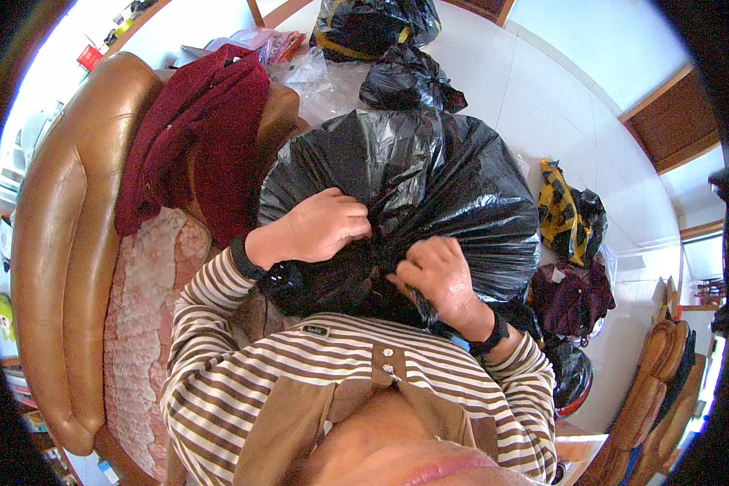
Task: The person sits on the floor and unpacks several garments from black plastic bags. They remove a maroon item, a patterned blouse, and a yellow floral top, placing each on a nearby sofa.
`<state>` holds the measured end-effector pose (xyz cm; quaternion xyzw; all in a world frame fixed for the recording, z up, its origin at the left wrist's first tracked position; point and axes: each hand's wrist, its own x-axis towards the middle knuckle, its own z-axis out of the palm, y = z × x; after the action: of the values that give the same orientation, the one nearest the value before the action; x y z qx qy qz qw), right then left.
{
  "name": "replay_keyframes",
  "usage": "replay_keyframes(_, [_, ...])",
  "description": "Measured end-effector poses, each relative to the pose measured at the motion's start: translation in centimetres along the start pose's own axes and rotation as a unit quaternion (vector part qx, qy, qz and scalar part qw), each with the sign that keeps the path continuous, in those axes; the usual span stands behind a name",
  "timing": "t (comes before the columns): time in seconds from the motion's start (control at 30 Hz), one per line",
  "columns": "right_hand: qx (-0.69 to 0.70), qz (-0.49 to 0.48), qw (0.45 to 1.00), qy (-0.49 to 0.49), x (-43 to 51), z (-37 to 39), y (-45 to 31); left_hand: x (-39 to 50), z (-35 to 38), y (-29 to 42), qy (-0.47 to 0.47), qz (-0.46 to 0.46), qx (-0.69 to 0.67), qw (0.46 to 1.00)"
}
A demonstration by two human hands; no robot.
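Observation:
A large, full black plastic bag (401, 164) stands right before me, its film gathered in creases toward the middle. My left hand (319, 225) has its fingers curled closed on the gathered plastic at the near side. Opposite it, my right hand (440, 273) grips another part of the gathered film, with a fold hanging below the fingers. The two hands are a short way apart over the bag's mouth. Whatever the bag contains is hidden. Each wrist wears a dark band.
A dark red garment (225, 133) drapes over the brown leather sofa (67, 243) at left. More black bags (373, 30) stand beyond. On the right floor (540, 91) lie a yellow-and-black bag (562, 212) and a maroon garment (571, 297). Another brown sofa (650, 389) stands farther right.

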<state>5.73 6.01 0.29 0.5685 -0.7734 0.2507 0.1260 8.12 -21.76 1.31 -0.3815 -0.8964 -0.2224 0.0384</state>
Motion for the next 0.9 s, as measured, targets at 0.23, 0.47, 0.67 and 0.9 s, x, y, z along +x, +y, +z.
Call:
replay_keyframes(0.23, [-0.022, 0.080, 0.990, -0.113, 2.8, 1.7, 0.7, -0.1, -0.3, 1.3, 0.005, -0.013, -0.016, 1.000])
replay_keyframes(0.47, [0.226, 0.148, 0.956, 0.118, 2.1, -0.6, 3.8, -2.9, -3.0, 2.0, 0.250, -0.108, -0.035, 0.962])
replay_keyframes(0.67, [0.440, 0.417, 0.695, 0.388, 1.7, -11.0, 10.8, -5.6, -2.4, 1.4, 0.407, -0.228, -0.025, 0.884])
replay_keyframes(0.9, [0.379, 0.373, 0.698, 0.480, -2.1, -19.6, 16.4, -7.3, 2.2, 0.0, 0.310, -0.302, 0.006, 0.902])
